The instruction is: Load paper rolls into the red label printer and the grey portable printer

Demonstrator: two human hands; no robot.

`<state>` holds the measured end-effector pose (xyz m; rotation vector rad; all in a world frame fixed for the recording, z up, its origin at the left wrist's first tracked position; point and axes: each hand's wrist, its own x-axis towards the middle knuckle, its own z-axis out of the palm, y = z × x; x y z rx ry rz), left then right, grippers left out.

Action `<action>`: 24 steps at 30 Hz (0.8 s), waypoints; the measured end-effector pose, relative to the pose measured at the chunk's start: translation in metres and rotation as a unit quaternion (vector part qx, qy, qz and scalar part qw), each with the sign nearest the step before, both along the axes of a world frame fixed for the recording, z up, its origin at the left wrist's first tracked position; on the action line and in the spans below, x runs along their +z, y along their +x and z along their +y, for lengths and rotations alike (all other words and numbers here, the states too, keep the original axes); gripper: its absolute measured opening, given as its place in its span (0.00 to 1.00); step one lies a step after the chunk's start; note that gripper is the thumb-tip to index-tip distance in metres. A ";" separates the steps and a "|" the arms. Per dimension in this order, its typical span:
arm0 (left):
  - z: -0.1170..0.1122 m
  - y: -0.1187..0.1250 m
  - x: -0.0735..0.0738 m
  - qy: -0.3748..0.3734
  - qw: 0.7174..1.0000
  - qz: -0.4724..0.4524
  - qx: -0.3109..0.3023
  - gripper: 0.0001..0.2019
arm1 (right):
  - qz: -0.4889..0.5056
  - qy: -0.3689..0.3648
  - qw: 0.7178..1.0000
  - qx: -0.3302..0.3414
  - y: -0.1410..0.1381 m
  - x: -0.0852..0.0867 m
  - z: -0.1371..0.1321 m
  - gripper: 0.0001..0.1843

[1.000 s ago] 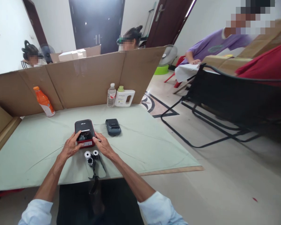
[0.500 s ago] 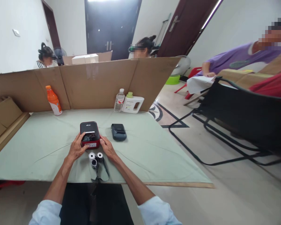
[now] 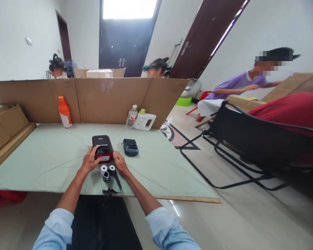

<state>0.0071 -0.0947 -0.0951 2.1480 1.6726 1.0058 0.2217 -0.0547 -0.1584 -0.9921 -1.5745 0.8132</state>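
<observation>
A compact printer (image 3: 102, 141) with a glossy black top and red sides sits on the pale green cloth. My left hand (image 3: 90, 159) grips its front left corner, fingers on the top and thumb at the front beside a white label. Against its right side rest the fingers of my right hand (image 3: 120, 162). Just in front of it stand several small rolls (image 3: 103, 169), white and dark, with a dark ribbon (image 3: 118, 182) trailing toward the table edge. To the right lies a smaller dark portable printer (image 3: 130, 147), touched by neither hand.
A cardboard screen (image 3: 114, 100) lines the table's back. Before it stand an orange bottle (image 3: 65, 113), a clear bottle (image 3: 131, 117) and a white jug (image 3: 144, 121). Cardboard boxes (image 3: 7, 128) flank the left. Right of the table are a black folding chair (image 3: 240, 135) and a person in purple (image 3: 232, 83).
The camera view has shifted and levelled slightly. Both my hands stay on the printer, which keeps its place on the cloth. The person in purple has changed posture and moved their arms.
</observation>
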 end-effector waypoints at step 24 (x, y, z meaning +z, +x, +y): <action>0.015 -0.032 0.039 -0.069 0.996 0.006 -0.063 0.44 | 0.004 -0.010 0.999 0.039 0.002 0.025 -0.013 0.28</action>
